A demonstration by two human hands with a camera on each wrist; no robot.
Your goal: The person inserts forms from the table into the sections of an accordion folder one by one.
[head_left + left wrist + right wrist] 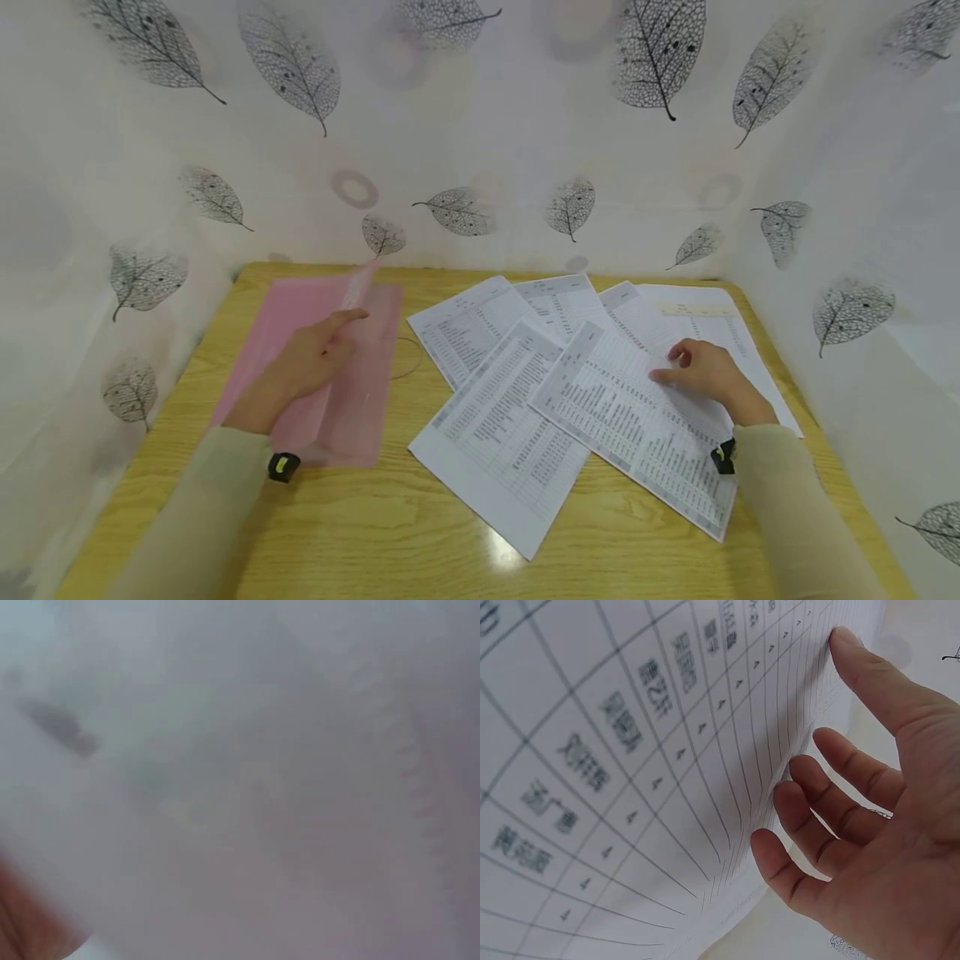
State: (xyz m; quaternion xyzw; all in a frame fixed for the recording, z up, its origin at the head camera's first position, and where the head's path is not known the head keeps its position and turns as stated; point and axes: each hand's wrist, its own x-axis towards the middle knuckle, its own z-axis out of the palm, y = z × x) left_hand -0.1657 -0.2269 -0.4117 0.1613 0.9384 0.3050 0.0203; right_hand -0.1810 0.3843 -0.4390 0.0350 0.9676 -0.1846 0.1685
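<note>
Several printed sheets (525, 392) lie fanned and overlapping across the right half of the wooden surface (360, 517), and the loose fan is the main hazard: a drag by the right hand (701, 371) on the topmost sheet (637, 417) could shift the ones beneath it or push one over the near edge. That hand rests on the top sheet with its fingers loosely bent; the right wrist view shows the fingertips (780, 855) at a lifted paper edge, thumb straight, nothing firmly pinched, so the page could slip or crease. The left hand (311, 358) lies on a pink folder (330, 383) at the left of the surface, fingers extended and relaxed, pressing its translucent flap; if it eases off, the flap could fall shut. The sheets are white, densely ruled tables with small dark print, thin and flexible
</note>
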